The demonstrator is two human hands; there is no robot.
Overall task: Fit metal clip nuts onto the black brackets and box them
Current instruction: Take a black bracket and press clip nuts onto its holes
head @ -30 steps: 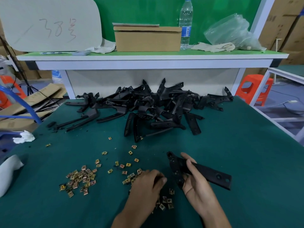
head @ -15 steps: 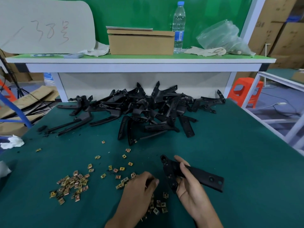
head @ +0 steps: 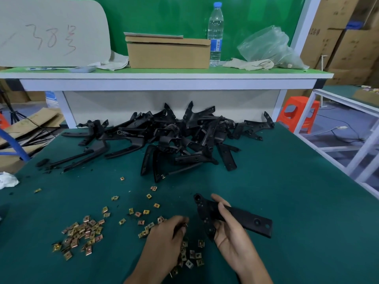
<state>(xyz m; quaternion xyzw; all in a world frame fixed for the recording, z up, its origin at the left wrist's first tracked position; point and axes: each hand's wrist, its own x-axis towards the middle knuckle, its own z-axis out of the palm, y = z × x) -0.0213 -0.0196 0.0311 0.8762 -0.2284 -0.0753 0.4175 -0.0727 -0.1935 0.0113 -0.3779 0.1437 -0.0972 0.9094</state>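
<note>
My right hand (head: 231, 232) grips a black bracket (head: 246, 219) just above the green table, its long arm pointing right. My left hand (head: 166, 236) hovers over the brass-coloured clip nuts (head: 82, 234) scattered at the front, fingers curled, and a small clip nut (head: 186, 224) shows at its fingertips. More loose nuts lie under and beside that hand. A big heap of black brackets (head: 180, 136) lies at the far side of the table.
A raised shelf behind the heap carries a cardboard box (head: 168, 52), a water bottle (head: 215, 33), a plastic bag (head: 268, 48) and rags. An orange stool (head: 297, 113) stands off the table's right edge. Crumpled white paper (head: 7, 180) lies at the left.
My left hand has drawn its fingers together over the nuts and lifted slightly. The right hand keeps the bracket in about the same place; the camera has shifted a little.
</note>
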